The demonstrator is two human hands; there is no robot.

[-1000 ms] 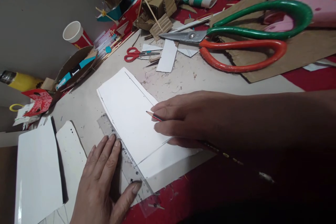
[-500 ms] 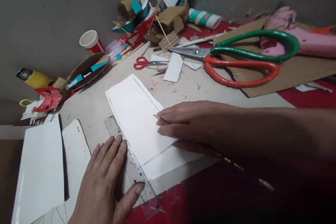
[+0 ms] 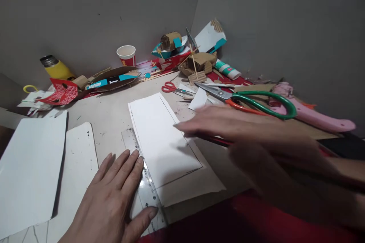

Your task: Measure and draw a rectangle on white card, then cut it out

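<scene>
The sheet [image 3: 155,129] is white and longer than wide, lying flat on the table [image 3: 110,117] in front of the person. Dark drawn lines run inside its long edges; another crosses near the close end and meets the right-hand line in a corner. Shadow greys that end.

A clear ruler [image 3: 146,182] with black markings lies along the sheet's left edge. The left hand [image 3: 112,193] presses flat on it, fingers slightly apart and thumb spread. The right hand [image 3: 248,133], blurred, is above the sheet's right edge, closed around a dark red pencil [image 3: 215,140]; its tip is hard to make out.

The tabletop is beige and speckled with scraps, with red cloth [image 3: 256,210] at the near edge. Grey walls meet in a corner behind. White card [image 3: 34,167] lies at far left; large scissors [image 3: 221,93] and small scissors [image 3: 173,88] lie beyond the sheet.

A red-and-white cup [image 3: 128,60] stands upright, its pale inside partly showing. A yellow bottle [image 3: 59,70] leans nearby. Towards the corner, a teal tray [image 3: 157,50] holds a brown cardboard piece [image 3: 171,40].
</scene>
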